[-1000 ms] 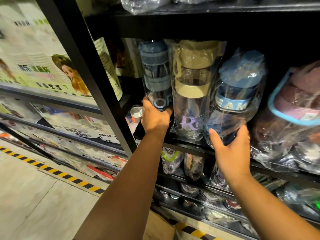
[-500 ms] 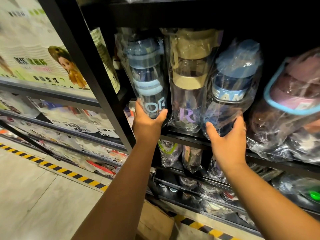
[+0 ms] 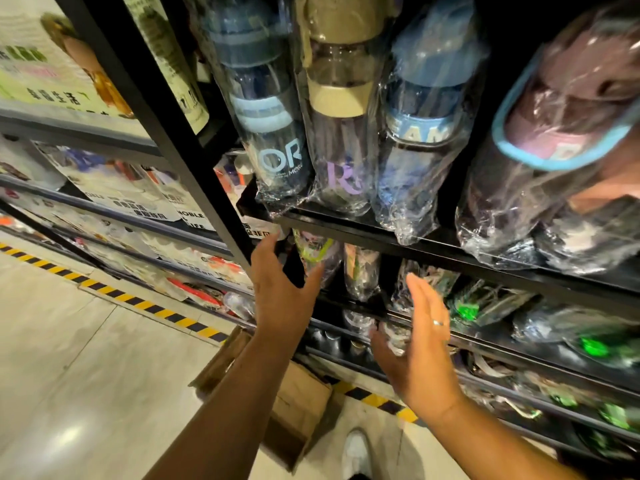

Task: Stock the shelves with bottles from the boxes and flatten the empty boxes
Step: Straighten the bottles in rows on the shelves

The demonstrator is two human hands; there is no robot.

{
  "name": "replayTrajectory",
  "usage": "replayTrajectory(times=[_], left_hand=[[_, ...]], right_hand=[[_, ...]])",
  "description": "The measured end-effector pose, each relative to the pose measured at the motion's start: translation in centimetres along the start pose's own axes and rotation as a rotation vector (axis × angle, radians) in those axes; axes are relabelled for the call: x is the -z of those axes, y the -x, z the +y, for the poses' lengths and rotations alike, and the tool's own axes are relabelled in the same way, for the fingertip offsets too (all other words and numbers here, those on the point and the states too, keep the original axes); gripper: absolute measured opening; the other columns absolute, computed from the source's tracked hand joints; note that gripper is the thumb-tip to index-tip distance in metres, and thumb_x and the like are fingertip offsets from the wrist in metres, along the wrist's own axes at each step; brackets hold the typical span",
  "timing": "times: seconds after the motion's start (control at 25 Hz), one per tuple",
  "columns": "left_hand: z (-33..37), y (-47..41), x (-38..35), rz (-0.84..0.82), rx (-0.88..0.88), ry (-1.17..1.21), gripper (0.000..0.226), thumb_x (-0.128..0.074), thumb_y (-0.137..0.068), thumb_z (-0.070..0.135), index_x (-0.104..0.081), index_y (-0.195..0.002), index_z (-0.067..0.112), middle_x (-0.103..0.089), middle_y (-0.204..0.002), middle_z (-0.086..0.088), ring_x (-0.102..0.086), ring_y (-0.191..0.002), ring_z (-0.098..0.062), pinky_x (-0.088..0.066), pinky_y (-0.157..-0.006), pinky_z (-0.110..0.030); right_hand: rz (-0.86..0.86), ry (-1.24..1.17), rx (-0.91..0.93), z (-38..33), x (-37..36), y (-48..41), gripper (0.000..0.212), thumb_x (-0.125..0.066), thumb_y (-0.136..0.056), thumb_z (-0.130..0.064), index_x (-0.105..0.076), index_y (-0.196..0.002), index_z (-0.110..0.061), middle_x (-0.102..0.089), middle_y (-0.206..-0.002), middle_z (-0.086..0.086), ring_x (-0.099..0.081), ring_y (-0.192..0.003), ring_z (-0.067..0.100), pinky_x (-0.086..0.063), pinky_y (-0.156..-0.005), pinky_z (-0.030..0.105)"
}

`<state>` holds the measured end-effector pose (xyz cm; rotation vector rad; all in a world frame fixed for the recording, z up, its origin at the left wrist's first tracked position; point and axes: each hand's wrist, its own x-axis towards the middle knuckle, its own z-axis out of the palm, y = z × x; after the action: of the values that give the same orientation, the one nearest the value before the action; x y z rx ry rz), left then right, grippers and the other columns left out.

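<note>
Both hands are raised in front of the rack and hold nothing. The left hand (image 3: 284,289) is open with fingers spread, its thumb up by the black upright. The blur makes it unclear whether the thumb tip touches the frame. The right hand (image 3: 420,348) is open too, palm turned inward and fingers straight, with a ring (image 3: 438,322) on one finger.

Above the left hand, on the black shelf (image 3: 433,245), four bottles stand in clear plastic wrap:
- Straight above the left thumb is the dark blue bottle (image 3: 273,133), printed with large white "OR" and a smaller line starting "MOR".
- Just right of it, touching, is the tan-capped bottle (image 3: 341,133), which carries a purple "R".
- Above the right hand's fingertips is the blue bottle (image 3: 422,140), with "EAM" on its pale blue band.
- Further right of that hand leans the pink-lidded bottle (image 3: 561,116), which has a light blue rim. Its label is too smeared to read.

Behind both hands, the lower shelves hold more wrapped bottles, some with green parts.

To the left of the left hand, the neighbouring rack holds white packaging (image 3: 166,206) printed with Chinese characters and the letters "OBLE". Higher up is a poster (image 3: 45,67) with a cartoon figure.

Below the left forearm, an open cardboard box (image 3: 301,407) sits on the floor by the yellow-and-black tape (image 3: 138,299). A white shoe (image 3: 355,452) is beside it.
</note>
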<state>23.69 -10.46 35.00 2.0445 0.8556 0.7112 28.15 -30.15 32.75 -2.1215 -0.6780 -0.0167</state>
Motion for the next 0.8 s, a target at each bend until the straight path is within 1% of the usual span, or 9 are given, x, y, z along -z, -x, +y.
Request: replayTrajectory(times=[0.12,0.24,0.32,0.4,0.44,0.52,0.6,0.72,0.8], left_hand=[[-2.2,2.4,-1.1,-0.113,0.069,-0.064,0.076,-0.078,-0.084,0.031,-0.037,-0.147,0.018,-0.042,-0.144,0.000,-0.041,-0.132,-0.012,-0.037,-0.106,-0.026],[-4.4,2.8,-2.3,-0.218,0.225,-0.038,0.078,-0.077,-0.085,0.034,-0.034,-0.149,0.022,-0.042,-0.149,0.001,-0.043,-0.135,-0.015,-0.038,-0.102,-0.025],[-6.3,2.0,-3.3,-0.269,0.275,-0.013,0.083,-0.078,-0.084,0.035,-0.031,-0.151,0.026,-0.041,-0.149,0.000,-0.043,-0.136,-0.017,-0.042,-0.105,-0.031],[-8.1,0.9,-4.5,-0.296,0.282,-0.012,0.087,-0.080,-0.082,0.033,-0.028,-0.152,0.027,-0.039,-0.151,-0.001,-0.041,-0.137,-0.019,-0.042,-0.108,-0.036],[-8.8,0.1,-5.2,-0.304,0.278,-0.023,0.090,-0.081,-0.081,0.032,-0.027,-0.153,0.025,-0.038,-0.151,-0.001,-0.040,-0.137,-0.019,-0.041,-0.110,-0.036],[-10.4,-1.8,-6.6,-0.306,0.276,-0.049,0.093,-0.084,-0.077,0.030,-0.029,-0.151,0.017,-0.041,-0.145,-0.002,-0.041,-0.136,-0.021,-0.039,-0.112,-0.036],[-12.1,-3.8,-8.2,-0.326,0.254,-0.053,0.095,-0.087,-0.072,0.031,-0.033,-0.147,0.011,-0.045,-0.137,0.000,-0.043,-0.134,-0.023,-0.038,-0.112,-0.037],[-14.8,-6.3,-10.4,-0.379,0.262,-0.060,0.103,-0.088,-0.064,0.044,-0.034,-0.148,0.018,-0.049,-0.144,-0.001,-0.046,-0.134,-0.021,-0.041,-0.112,-0.042],[-15.7,-7.1,-11.5,-0.384,0.232,-0.064,0.107,-0.084,-0.059,0.055,-0.036,-0.147,0.019,-0.052,-0.142,-0.002,-0.050,-0.131,-0.023,-0.043,-0.110,-0.043]], right_hand=[[-0.166,0.006,-0.161,2.4,-1.1,1.0,0.089,-0.077,-0.083,-0.027,-0.025,-0.154,-0.014,-0.033,-0.151,0.006,-0.027,-0.141,0.021,-0.026,-0.113,0.031],[-0.257,-0.068,-0.295,4.6,-2.6,0.5,0.085,-0.075,-0.086,-0.030,-0.026,-0.153,-0.012,-0.033,-0.153,0.007,-0.031,-0.143,0.023,-0.026,-0.108,0.023],[-0.305,-0.132,-0.367,6.0,-4.2,-0.4,0.087,-0.073,-0.087,-0.035,-0.023,-0.155,-0.012,-0.030,-0.155,0.006,-0.031,-0.143,0.023,-0.028,-0.105,0.022],[-0.332,-0.228,-0.489,7.3,-6.4,-1.7,0.092,-0.074,-0.085,-0.040,-0.020,-0.155,-0.016,-0.030,-0.155,0.005,-0.033,-0.142,0.023,-0.034,-0.108,0.029],[-0.326,-0.265,-0.538,7.8,-7.6,-2.3,0.092,-0.076,-0.084,-0.040,-0.021,-0.155,-0.017,-0.033,-0.152,0.004,-0.035,-0.141,0.021,-0.036,-0.109,0.033],[-0.281,-0.258,-0.584,8.3,-10.1,-3.3,0.086,-0.079,-0.082,-0.036,-0.029,-0.150,-0.018,-0.038,-0.141,0.002,-0.039,-0.134,0.016,-0.039,-0.108,0.035],[-0.197,-0.206,-0.606,8.9,-12.8,-4.2,0.086,-0.081,-0.077,-0.037,-0.034,-0.146,-0.016,-0.042,-0.139,0.006,-0.045,-0.129,0.022,-0.044,-0.102,0.039],[-0.004,-0.271,-0.670,10.0,-16.0,-5.5,0.105,-0.079,-0.064,-0.053,-0.029,-0.150,-0.018,-0.042,-0.145,0.005,-0.049,-0.130,0.025,-0.047,-0.103,0.043],[0.111,-0.309,-0.675,10.9,-17.2,-6.4,0.107,-0.077,-0.061,-0.057,-0.029,-0.149,-0.019,-0.042,-0.148,0.002,-0.049,-0.131,0.024,-0.046,-0.106,0.041]])
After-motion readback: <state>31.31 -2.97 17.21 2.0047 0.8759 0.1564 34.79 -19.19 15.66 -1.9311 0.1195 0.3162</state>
